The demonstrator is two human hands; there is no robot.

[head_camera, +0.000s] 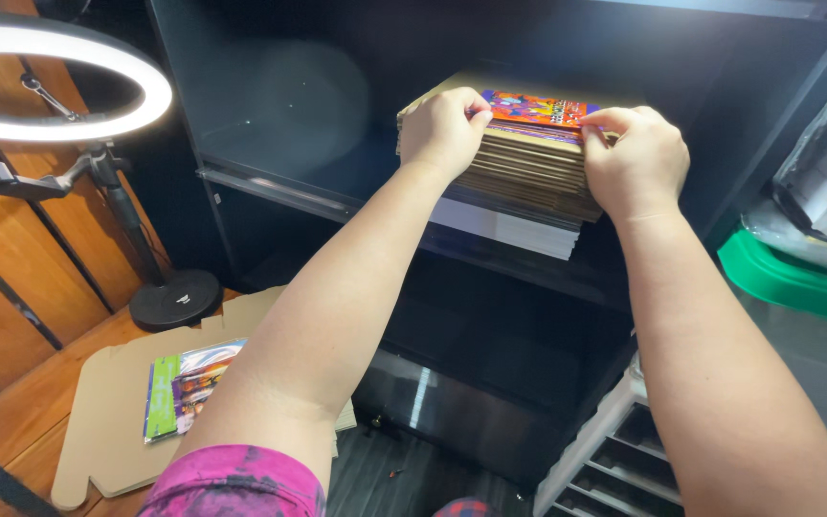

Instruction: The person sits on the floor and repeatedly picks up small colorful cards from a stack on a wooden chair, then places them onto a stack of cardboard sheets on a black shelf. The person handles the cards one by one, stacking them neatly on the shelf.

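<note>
The back of the dark shelf (279, 115) is lost in shadow. Both arms reach up and forward: the left hand (444, 129) and right hand (636, 158) pinch the colourful comic (538, 108) by its near corners, atop the stack of cardboard sheets (528, 172) beneath the fingers.

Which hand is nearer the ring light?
Left. The left hand grips the comic atop the stack, closer to the ring light; the right hand is farther away.
</note>
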